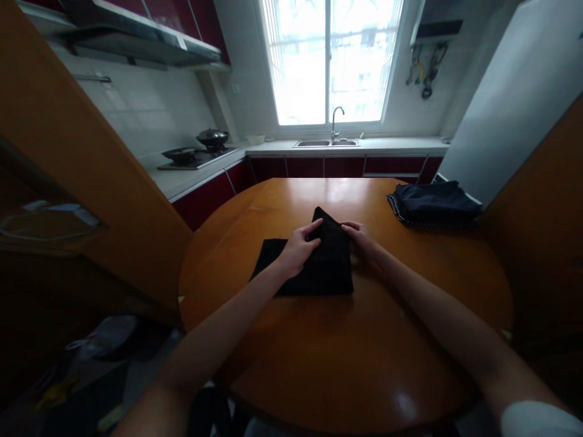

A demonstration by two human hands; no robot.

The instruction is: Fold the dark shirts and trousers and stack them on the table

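Note:
A black folded garment (pixel 325 273) lies on the round wooden table (pixel 319 364), its kind hard to make out. One part is folded over on the right, and its far end rises to a blunt corner. My left hand (pixel 298 246) rests on the dark fabric near the fold, thumb and index finger stretched out and apart. At the upper right edge of the same fabric, my right hand (pixel 359 237) has its fingers closed on the border. Part of the garment's left side is covered by my left hand and forearm.
A stack of folded dark clothes (pixel 435 203) sits at the table's right rear. Beyond the table are a counter with a sink (pixel 328 144) and a stove (pixel 200 159) bearing a lidded pan (pixel 212 137). Wooden door panels flank both sides, and a white refrigerator (pixel 505 103) stands right.

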